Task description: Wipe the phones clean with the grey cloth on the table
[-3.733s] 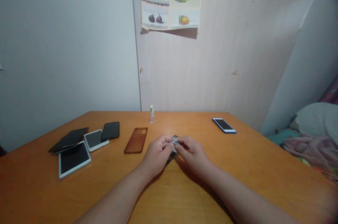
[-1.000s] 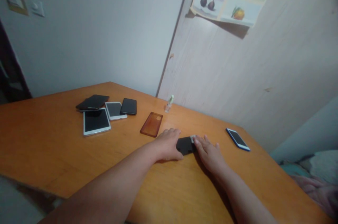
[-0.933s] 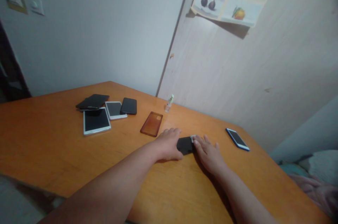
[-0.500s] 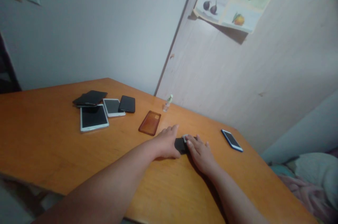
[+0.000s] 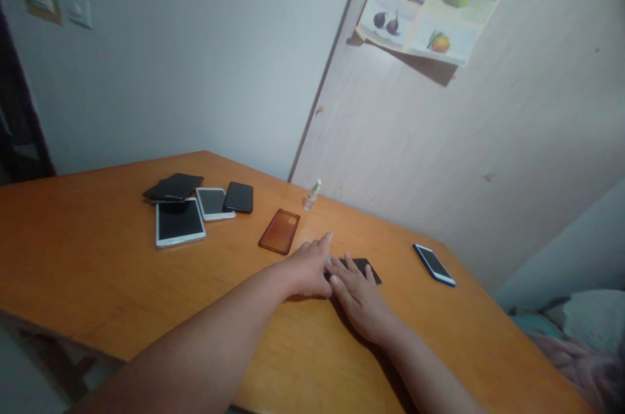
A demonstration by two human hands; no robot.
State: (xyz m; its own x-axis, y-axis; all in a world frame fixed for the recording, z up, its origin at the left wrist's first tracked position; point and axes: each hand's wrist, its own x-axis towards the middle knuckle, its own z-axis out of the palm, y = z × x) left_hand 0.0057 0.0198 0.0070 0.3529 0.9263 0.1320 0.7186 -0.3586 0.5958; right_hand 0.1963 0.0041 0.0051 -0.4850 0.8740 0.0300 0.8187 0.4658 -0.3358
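Note:
A flat black phone (image 5: 365,265) lies on the table beneath my two hands, its right end showing past the fingers. My left hand (image 5: 308,269) grips the phone's left end, thumb on the near side and fingers on the far side. Stretched across the phone, my right hand (image 5: 359,290) presses its fingertips close to the left hand. A small pale piece, like a cloth or wipe (image 5: 328,260), peeks out at those fingertips; most of it is hidden.
Beyond my left hand lie a brown phone case (image 5: 280,232) and a small clear bottle (image 5: 312,195). Farther left are a white tablet (image 5: 180,222), a smaller white device (image 5: 212,202), a black device (image 5: 239,197) and dark folders (image 5: 174,187). A blue-edged phone (image 5: 434,264) rests at right.
My right hand has slid left along the black phone with the pale piece, uncovering the phone's right end. My left hand keeps its hold. The view has shifted slightly.

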